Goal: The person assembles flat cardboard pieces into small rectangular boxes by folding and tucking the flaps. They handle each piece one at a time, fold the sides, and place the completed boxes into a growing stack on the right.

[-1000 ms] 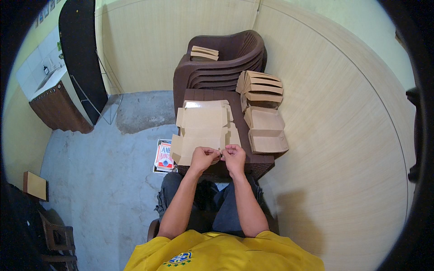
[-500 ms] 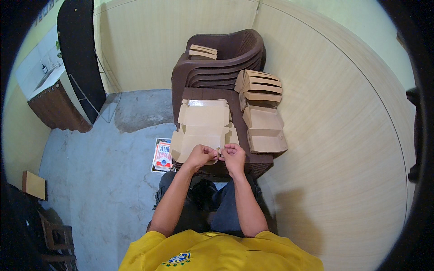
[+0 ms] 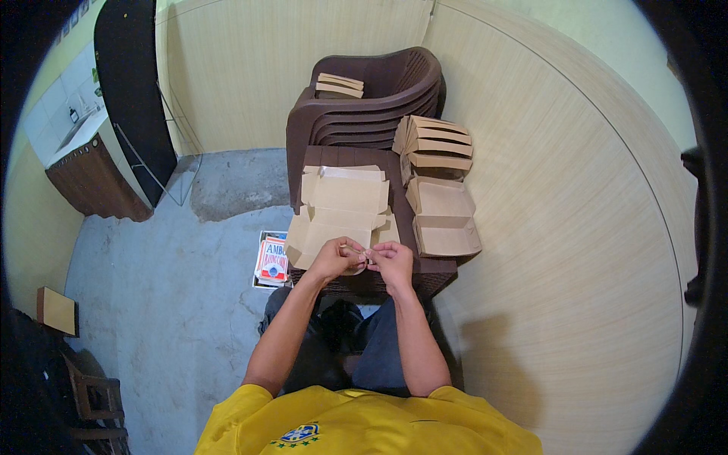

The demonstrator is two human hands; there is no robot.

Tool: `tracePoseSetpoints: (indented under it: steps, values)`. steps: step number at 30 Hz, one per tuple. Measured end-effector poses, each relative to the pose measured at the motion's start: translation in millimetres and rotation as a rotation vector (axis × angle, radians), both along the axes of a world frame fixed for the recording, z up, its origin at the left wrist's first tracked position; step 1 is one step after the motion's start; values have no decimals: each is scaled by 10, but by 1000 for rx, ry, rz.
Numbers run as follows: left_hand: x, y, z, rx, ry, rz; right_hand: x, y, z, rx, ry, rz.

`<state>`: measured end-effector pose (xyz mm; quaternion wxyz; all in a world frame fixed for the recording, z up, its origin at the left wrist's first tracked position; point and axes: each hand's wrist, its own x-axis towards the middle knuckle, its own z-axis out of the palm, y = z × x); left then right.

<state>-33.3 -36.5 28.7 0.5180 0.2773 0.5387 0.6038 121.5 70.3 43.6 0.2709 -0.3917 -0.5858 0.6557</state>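
Observation:
An unfolded brown cardboard box blank (image 3: pixel 345 189) lies on the dark brown woven-look table (image 3: pixel 398 182) in front of me, its flaps spread out. At its near edge my left hand (image 3: pixel 339 258) and my right hand (image 3: pixel 391 262) meet, thumbs and fingertips pinched together on a small piece of the cardboard. Both hands are closed, and the fingers largely cover the pinched part.
Right of the blank sits an open folded box (image 3: pixel 444 220), with several stacked boxes (image 3: pixel 436 144) behind it. Brown stacked chairs (image 3: pixel 368 114) stand beyond, holding more cardboard (image 3: pixel 340 85). A white container with a red-and-white pack (image 3: pixel 272 259) is on the floor at left. A wall rises at right.
My hands stay at the blank's near edge with only slight finger movement. The left fingers have lifted a little. The whole view has shifted slightly.

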Motion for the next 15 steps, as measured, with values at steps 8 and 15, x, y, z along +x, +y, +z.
tracePoseSetpoints:
  steps: [8,15]
  values:
    - [44,58,15,37,78,46,27,-35,-37,4,30,-27]
    - [100,138,74,-18,285,123,59,-71,8,-68,82,-67]
